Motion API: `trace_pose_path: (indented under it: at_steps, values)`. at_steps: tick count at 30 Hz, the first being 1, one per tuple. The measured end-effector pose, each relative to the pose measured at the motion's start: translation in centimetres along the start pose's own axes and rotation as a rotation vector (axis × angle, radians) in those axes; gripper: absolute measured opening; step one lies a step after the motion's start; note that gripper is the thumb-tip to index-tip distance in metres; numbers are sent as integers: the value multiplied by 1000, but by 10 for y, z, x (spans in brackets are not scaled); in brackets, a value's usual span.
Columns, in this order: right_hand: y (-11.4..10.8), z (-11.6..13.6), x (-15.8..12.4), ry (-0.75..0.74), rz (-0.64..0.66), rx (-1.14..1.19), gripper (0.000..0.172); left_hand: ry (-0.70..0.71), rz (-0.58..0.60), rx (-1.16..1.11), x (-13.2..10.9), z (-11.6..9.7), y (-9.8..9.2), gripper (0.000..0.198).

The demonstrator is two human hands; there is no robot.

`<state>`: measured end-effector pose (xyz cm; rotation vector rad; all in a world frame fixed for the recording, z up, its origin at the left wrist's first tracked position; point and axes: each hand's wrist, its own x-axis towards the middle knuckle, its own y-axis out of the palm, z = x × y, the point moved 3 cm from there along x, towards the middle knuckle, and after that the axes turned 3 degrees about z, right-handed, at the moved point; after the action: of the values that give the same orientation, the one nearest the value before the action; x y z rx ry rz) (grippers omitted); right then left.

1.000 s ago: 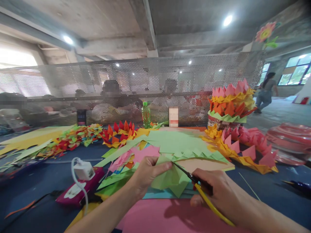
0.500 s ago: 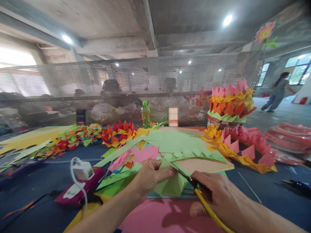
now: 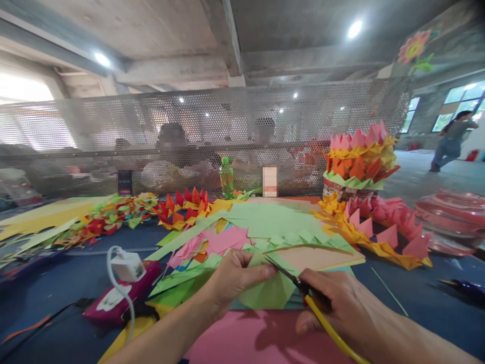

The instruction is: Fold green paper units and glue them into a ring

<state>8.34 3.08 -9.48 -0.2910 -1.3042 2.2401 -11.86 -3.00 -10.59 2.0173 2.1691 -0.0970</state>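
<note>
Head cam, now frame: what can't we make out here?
All head view.
- yellow-handled tool: scissors or knife unclear; its middle sits inside the right hand, and its end leaves the bottom edge.
- green paper: left part covered by fingers of the left hand.
- people behind the mesh screen: blurred, veiled by the perforations.
- dark object at the right edge: cropped, too blurred to identify.

Blue table; paper sheets; charger

Bare left hand — bare right hand.
</note>
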Motion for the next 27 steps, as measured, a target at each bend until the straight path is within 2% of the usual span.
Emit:
trace_pose_path:
  at_steps: [8, 16, 20, 27]
  values:
    - [2, -1, -2, -18, -5, 74, 30, 3, 80, -80, -3, -3, 2, 46]
    - [0, -3, -2, 31, -10, 68, 23, 100, 26, -70, -4, -12, 0, 44]
    - [2, -3, -1, 29, -2, 91, 26, 90, 0, -34, -4, -12, 1, 47]
    - [0, 1, -2, 15, -11, -57, 45, 79, 7, -30, -2, -11, 0, 48]
